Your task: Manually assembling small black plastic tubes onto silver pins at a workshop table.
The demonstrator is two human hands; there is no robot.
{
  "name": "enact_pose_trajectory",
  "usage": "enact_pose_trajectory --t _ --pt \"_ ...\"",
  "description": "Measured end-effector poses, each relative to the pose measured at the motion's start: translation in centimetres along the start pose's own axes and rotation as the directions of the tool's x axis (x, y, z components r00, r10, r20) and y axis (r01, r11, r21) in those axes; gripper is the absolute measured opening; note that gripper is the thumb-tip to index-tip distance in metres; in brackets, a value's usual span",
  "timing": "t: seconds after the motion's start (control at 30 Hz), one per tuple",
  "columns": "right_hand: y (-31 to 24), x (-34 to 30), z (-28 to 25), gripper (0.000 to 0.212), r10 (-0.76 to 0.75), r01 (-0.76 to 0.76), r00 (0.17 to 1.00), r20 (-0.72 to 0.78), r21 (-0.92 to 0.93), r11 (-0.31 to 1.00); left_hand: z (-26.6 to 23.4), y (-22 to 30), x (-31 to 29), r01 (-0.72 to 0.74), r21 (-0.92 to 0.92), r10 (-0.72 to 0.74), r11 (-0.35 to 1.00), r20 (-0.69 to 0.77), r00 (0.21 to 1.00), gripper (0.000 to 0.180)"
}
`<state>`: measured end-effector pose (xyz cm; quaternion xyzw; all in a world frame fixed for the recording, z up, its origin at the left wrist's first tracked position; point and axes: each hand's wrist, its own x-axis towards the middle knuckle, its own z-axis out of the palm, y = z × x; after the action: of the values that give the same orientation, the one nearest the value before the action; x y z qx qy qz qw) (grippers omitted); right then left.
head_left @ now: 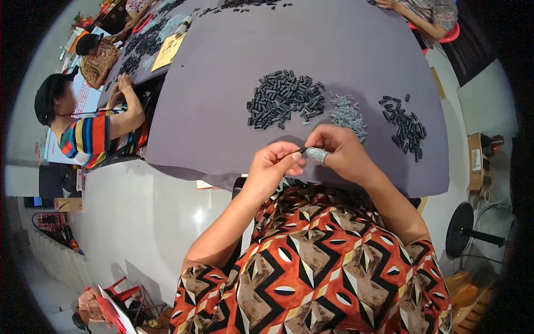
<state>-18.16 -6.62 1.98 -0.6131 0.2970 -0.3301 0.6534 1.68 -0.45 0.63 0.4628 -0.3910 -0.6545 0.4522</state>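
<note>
A small black cylindrical part is held above the near edge of the grey-covered worktop, in front of the wearer's torso; the fingers of the left hand are pinched on it, thumb against fingertips; the fingers of the right hand are drawn in at its right side, though whether they grip it too cannot be told; the part's long axis appears to run roughly left to right, its right end directed at the silver wrapping on a digit of the right hand; the fingers cover much of the part, so its exact tilt cannot be read.

Beyond the hands lies a broad heap of black cylindrical parts, its pieces pointing in mixed directions; just right of it sits a heap of silver screw-like pieces, its near edge partly screened by the right hand; farther right, a smaller, elongated heap of black parts slants from far left to near right; at left, a co-worker in a striped shirt sits near a yellow sheet.
</note>
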Motion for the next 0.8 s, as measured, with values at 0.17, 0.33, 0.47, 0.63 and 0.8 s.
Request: enact_pose_trajectory --t 0.17,0.33,0.47,0.63,0.8 --pt "0.7 -0.7 -1.4 0.008 -0.037 0.037 0.999 0.03 -0.009 0.999 1.5 -0.1 0.3 0.013 0.038 -0.015 0.999 0.045 0.999 0.015" --pt "-0.2 -0.9 -2.6 0.012 -0.222 0.251 0.966 0.131 -0.273 0.929 1.9 0.6 0.7 0.128 0.071 -0.141 0.989 0.224 0.964 0.015" --pt "-1.4 -0.9 -3.2 0.014 -0.269 0.337 0.936 0.229 -0.348 0.875 1.4 0.6 1.0 0.178 0.06 -0.188 0.982 0.295 0.937 0.016" --pt "-1.7 -1.4 -2.0 0.019 -0.291 0.316 0.948 0.13 -0.495 0.809 2.1 0.4 1.1 -0.005 0.17 -0.027 0.985 0.186 0.982 0.013" --pt "-0.3 -1.2 -2.1 0.02 -0.209 0.199 0.978 0.021 -0.404 0.893 2.1 0.2 0.8 -0.005 0.215 -0.016 0.977 0.094 0.995 0.013"
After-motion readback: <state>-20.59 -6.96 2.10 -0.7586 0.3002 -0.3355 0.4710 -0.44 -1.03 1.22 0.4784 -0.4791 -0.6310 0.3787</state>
